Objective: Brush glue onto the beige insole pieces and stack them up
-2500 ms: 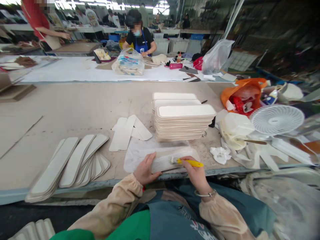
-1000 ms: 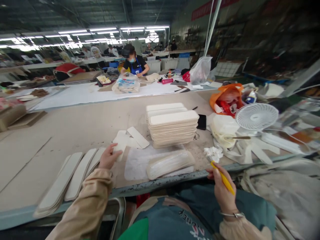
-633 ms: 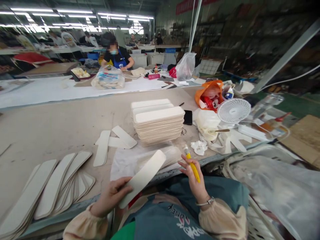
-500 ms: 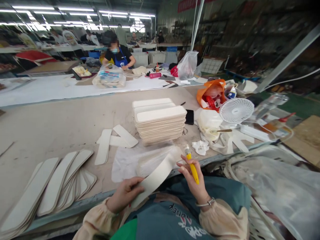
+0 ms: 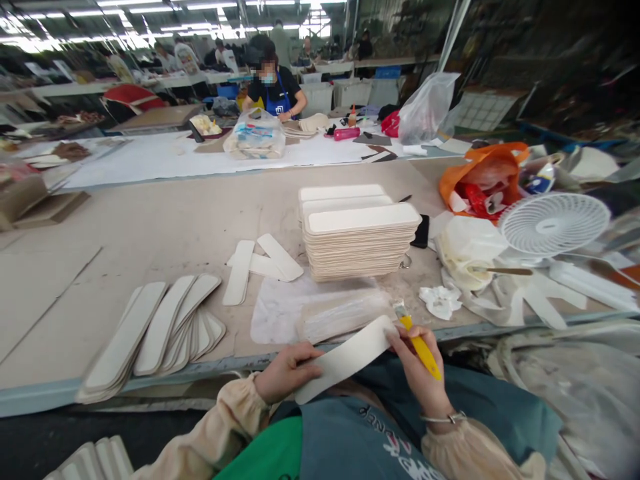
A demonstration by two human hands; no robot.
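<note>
Both my hands hold one long white rounded strip (image 5: 349,358) over my lap, just below the table's front edge. My left hand (image 5: 286,371) grips its lower left end. My right hand (image 5: 416,365) pinches its upper right end and also holds a yellow-handled brush (image 5: 419,342), bristles pointing up. On the table in front lies a glue-smeared strip (image 5: 341,313) on a white sheet (image 5: 274,310). Behind it stands a tall stack of cream strips (image 5: 359,239).
A fanned row of strips (image 5: 155,329) lies at the left, with three loose strips (image 5: 260,264) behind. At the right are a small white fan (image 5: 554,223), an orange bag (image 5: 481,180), a crumpled rag (image 5: 440,301) and a white container (image 5: 470,257). A person works at the far table (image 5: 275,87).
My left hand went to the loose strips, picked one up and brought it over my lap. My right hand lifted the brush off the glued strip and now grips the new strip's far end.
</note>
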